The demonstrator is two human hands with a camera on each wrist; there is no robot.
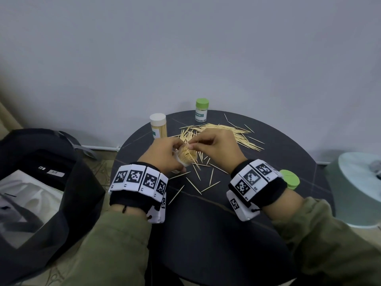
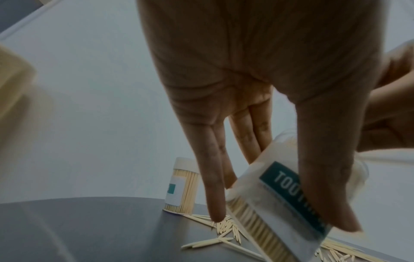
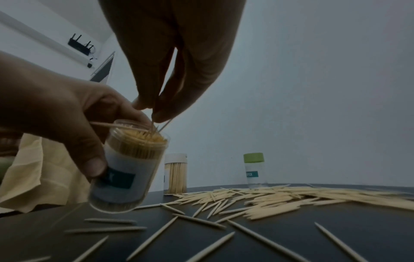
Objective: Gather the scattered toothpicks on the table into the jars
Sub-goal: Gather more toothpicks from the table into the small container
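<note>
Olive-green sleeves (image 1: 115,242) on both forearms, loose and creased, ending just short of the wrists. Around each wrist a broad black fabric band (image 1: 132,198), soft and padded-looking. Over each band a row of white rectangular tiles (image 1: 140,178), each printed with a black-and-white square code marker and a tiny label beneath, curving round the back of the wrist. On the right wrist the same tiles (image 1: 252,177), set at a slant. White box-like housings (image 1: 157,212) hanging off the inner edge of each band, also bearing markers. Short black cord with a knot (image 1: 124,209) showing at the near edge of the left band. Bare left hand (image 1: 165,153) and right hand (image 1: 218,144).
</note>
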